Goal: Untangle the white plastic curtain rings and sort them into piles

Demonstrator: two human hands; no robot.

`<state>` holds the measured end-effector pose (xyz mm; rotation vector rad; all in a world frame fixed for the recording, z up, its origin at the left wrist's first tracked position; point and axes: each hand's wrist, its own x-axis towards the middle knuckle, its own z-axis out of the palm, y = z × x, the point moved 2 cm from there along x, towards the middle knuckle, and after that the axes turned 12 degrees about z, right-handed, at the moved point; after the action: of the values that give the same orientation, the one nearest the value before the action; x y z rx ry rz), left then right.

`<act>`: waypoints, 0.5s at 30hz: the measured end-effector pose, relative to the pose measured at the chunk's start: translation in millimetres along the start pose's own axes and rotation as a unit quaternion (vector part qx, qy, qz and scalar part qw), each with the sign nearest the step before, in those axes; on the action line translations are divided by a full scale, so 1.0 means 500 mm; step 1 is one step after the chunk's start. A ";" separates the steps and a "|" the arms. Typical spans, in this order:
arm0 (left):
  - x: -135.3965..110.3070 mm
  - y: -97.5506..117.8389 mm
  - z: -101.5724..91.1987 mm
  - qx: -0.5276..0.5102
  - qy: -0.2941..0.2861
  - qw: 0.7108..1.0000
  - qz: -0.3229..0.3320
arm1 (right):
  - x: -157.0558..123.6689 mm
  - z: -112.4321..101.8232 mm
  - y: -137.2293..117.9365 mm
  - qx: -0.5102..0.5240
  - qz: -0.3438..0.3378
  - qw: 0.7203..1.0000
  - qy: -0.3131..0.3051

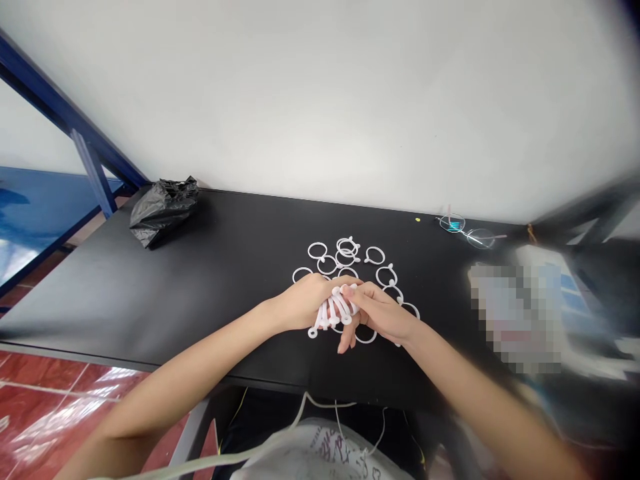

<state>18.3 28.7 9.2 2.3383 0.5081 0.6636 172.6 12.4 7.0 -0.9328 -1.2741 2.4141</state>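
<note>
My left hand [304,301] is closed round a bunch of white plastic rings [334,308] that hang from its fingers above the black table [200,293]. My right hand [379,313] meets it from the right, thumb and forefinger pinching the top of the same bunch, other fingers pointing down. Several loose white rings [347,257] with small eyelets lie scattered on the table just beyond both hands, and a few more peek out under my right hand.
A crumpled black plastic bag [161,208] sits at the table's back left corner. Clear-lensed glasses [467,230] lie at the back right near the white wall. A blurred-out object [520,313] occupies the right side. Blue metal frame [90,157] stands at left.
</note>
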 end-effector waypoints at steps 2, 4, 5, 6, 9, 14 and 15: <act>0.000 -0.002 -0.002 -0.053 0.011 0.998 0.010 | -0.001 0.003 -0.004 -0.008 -0.019 1.000 -0.011; 0.002 -0.004 -0.006 -0.105 0.030 0.994 0.012 | -0.003 0.007 -0.009 -0.025 -0.033 0.999 -0.021; 0.002 -0.004 -0.008 -0.121 0.034 0.992 0.010 | -0.004 0.008 -0.010 -0.033 -0.036 0.999 -0.017; 0.003 -0.004 -0.009 -0.129 0.034 0.991 0.008 | -0.004 0.009 -0.010 -0.040 -0.037 0.999 -0.005; 0.004 0.000 -0.009 -0.098 0.011 0.995 0.000 | 0.002 0.013 -0.003 -0.042 -0.028 0.998 0.037; 0.005 0.006 -0.006 0.075 -0.048 0.996 -0.023 | 0.015 0.019 0.012 -0.035 0.008 0.994 0.099; 0.005 0.007 -0.006 0.093 -0.055 0.994 -0.023 | 0.015 0.020 0.013 -0.037 0.010 0.993 0.111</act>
<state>19.1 28.9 14.4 2.5122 0.5944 0.4807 160.8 6.1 2.7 -1.2024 -1.2831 2.2152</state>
